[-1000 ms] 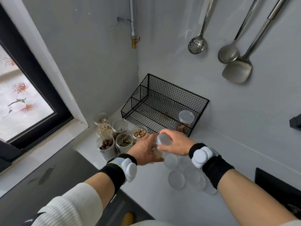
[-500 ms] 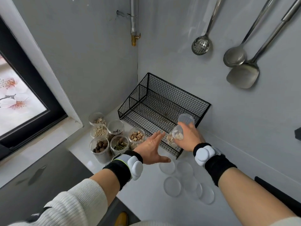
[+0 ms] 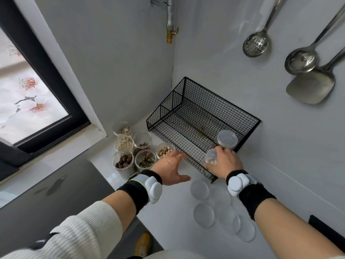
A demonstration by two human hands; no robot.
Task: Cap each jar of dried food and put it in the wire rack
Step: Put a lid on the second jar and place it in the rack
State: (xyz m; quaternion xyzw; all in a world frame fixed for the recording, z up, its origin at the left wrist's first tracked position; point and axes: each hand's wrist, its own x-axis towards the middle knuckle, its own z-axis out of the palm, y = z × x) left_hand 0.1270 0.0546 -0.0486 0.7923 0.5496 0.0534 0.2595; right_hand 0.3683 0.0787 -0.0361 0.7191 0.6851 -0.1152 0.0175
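The right hand (image 3: pixel 228 163) curls its fingers (image 3: pixel 222 152) round the jar (image 3: pixel 210 158)

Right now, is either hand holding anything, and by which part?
The right hand grips a jar round its side; the left hand holds nothing.

- Wire rack (image 3: pixel 214 107), 12 o'clock: black-coated metal mesh, matt.
- Held jar (image 3: pixel 211 158) and capped jar (image 3: pixel 226 138) in the rack: clear plastic, smooth, glossy.
- Open jars (image 3: pixel 124 159), 9 o'clock: same clear plastic.
- Loose lids (image 3: pixel 199 189), 5 o'clock: transparent plastic discs, smooth.
- Countertop (image 3: pixel 168 212): white, smooth, slight sheen.
- Slotted spoon (image 3: pixel 256 43), ladle (image 3: pixel 301 61), spatula (image 3: pixel 310 86), 2 o'clock: polished steel, reflective.
- Pipe (image 3: pixel 170 14), 12 o'clock: dull grey metal; brass fitting (image 3: pixel 170 36).
- Wristbands (image 3: pixel 136 197): black terry cloth.
- Sleeve (image 3: pixel 80 232), 7 o'clock: white ribbed knit.
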